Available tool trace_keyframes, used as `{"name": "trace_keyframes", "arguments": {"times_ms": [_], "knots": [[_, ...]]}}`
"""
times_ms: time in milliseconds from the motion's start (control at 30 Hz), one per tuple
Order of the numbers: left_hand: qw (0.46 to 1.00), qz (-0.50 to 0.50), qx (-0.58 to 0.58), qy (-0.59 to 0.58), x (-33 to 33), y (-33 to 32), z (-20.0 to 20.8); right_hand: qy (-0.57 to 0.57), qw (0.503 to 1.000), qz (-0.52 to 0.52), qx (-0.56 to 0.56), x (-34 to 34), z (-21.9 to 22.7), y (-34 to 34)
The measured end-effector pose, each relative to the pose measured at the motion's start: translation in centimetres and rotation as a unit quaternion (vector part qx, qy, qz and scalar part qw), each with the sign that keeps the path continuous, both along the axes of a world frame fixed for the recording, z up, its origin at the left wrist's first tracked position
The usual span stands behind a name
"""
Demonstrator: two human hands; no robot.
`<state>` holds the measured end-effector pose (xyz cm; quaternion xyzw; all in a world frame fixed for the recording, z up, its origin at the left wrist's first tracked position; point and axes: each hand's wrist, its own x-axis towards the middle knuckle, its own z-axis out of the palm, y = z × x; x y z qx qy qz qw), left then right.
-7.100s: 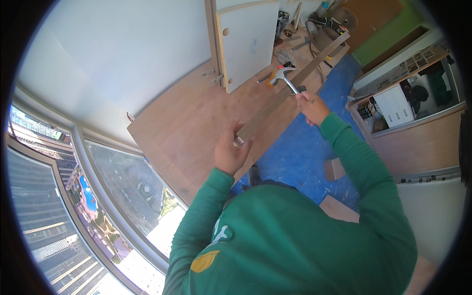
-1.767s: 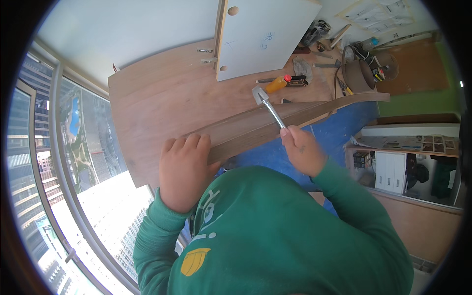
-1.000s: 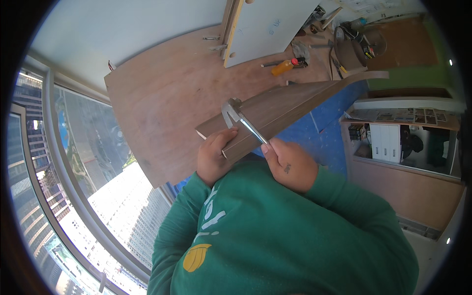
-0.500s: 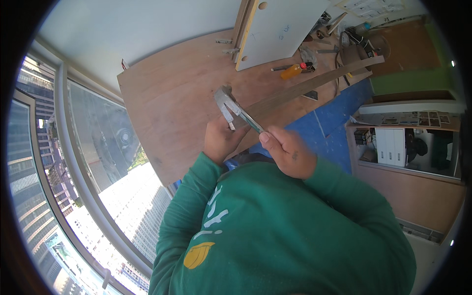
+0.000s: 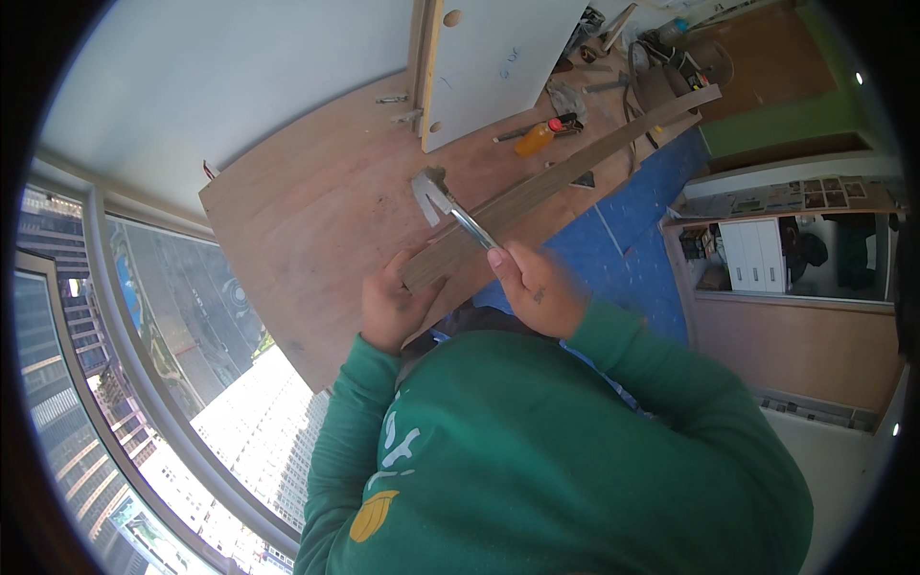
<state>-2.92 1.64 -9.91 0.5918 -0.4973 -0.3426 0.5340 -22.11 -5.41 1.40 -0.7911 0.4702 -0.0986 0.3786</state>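
My right hand is closed round the handle of a claw hammer. The hammer's metal head hangs over the near end of a long wooden strip. My left hand grips that near end, thumb on one side and fingers on the other. From there the strip runs up to the right along the edge of a plywood worktop.
A white panel stands upright on the worktop, with metal hinges beside it. Further right lie an orange bottle and assorted tools. Blue sheeting covers the floor; a window is at the left.
My view has shifted, so the worktop sits further left. The hammer head has moved off the strip's near end, which now shows between my left thumb and fingers.
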Motion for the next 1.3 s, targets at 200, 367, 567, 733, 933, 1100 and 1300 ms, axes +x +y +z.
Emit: {"name": "trace_keyframes", "arguments": {"times_ms": [200, 367, 567, 733, 933, 1100, 1300], "knots": [[0.999, -0.029, 0.014, 0.002, 0.6, -0.2, 0.2, 0.039, 0.994, -0.081, -0.069, -5.6, -1.3, -5.8], [0.999, -0.041, -0.014, -0.021, 0.8, -0.6, 0.5, 0.060, 0.984, -0.129, -0.106, -9.0, -1.4, -9.9], [0.999, -0.038, -0.003, 0.003, 0.2, -0.1, 0.2, 0.038, 0.998, -0.033, -0.046, -3.4, 0.0, -3.6], [0.999, -0.042, 0.014, -0.018, 0.7, 0.2, -0.2, 0.021, 0.991, -0.081, -0.103, -5.3, -0.7, -5.1], [0.997, -0.058, 0.041, -0.018, 0.3, 0.2, 0.9, 0.119, 0.970, -0.182, -0.107, -15.4, -1.2, -15.1], [0.990, -0.126, 0.066, -0.016, 1.7, 0.5, 4.1, 0.089, 0.973, -0.169, -0.129, -16.0, -2.1, -15.5], [0.973, -0.036, -0.094, -0.206, -2.3, -1.7, 15.2, 0.082, 0.980, -0.142, -0.110, -16.3, -1.7, -15.7]]}}
